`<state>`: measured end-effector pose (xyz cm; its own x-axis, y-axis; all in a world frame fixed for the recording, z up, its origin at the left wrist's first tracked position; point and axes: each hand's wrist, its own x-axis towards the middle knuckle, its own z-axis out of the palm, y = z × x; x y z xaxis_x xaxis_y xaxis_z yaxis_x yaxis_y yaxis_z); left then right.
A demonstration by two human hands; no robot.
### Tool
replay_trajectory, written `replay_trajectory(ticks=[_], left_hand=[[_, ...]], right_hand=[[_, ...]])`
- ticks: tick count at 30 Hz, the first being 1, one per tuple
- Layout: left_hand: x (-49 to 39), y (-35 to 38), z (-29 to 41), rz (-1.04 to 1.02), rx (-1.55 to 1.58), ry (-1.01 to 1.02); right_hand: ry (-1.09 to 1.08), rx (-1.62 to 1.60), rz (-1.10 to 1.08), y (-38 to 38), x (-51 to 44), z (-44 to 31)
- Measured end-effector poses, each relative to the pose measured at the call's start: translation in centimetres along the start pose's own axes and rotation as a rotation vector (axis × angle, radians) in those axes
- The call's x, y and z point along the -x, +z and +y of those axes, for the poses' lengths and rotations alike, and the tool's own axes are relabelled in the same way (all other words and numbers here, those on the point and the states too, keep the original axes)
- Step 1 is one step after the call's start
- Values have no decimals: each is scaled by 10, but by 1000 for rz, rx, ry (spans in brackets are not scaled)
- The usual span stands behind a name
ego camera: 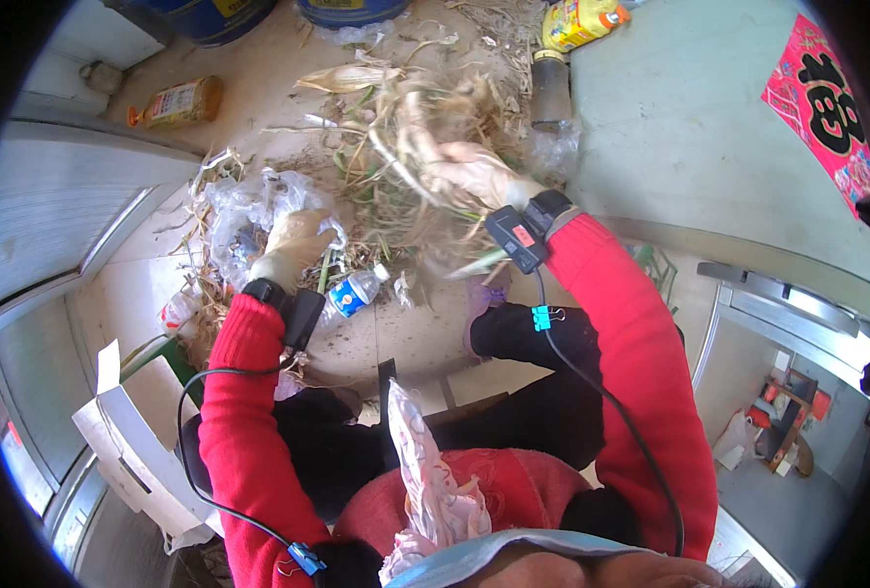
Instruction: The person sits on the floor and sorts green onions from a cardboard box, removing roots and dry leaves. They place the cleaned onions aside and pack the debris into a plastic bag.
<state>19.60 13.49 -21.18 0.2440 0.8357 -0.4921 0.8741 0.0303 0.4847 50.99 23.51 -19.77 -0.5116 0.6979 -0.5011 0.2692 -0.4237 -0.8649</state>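
My left hand [299,239] is curled at the rim of a clear plastic bag [240,198], and a bit of the bag shows past my fingers. What lies inside the bag is mostly hidden. My right hand [475,173] is blurred by motion, closed around dry stalks and leaves [398,158] above the heap of plant litter [376,228]. Between my hands and feet a plastic bottle with a blue label [354,294] lies on its side. A pale dry corn husk [346,78] rests at the heap's far edge.
An amber pump bottle [185,101] lies at the far left. At the far right are a yellow bottle [578,23] and a dark jar [550,88], beside a pale green panel [663,110]. Blue drums [210,18] stand at the back; a cardboard box [130,448] is at my left.
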Motion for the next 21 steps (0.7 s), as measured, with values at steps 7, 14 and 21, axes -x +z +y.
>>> replay_trajectory(ticks=[7, 14, 21], left_hand=[[-29, -17, -18, -91, -225, 177], [-60, -28, 42, 249, -9, 220], [-5, -65, 29, 280, -171, 257]], right_hand=[[-2, 868, 2, -51, 123, -141], [124, 287, 691, -106, 398, -92], [580, 418, 1169, -54, 675, 176]])
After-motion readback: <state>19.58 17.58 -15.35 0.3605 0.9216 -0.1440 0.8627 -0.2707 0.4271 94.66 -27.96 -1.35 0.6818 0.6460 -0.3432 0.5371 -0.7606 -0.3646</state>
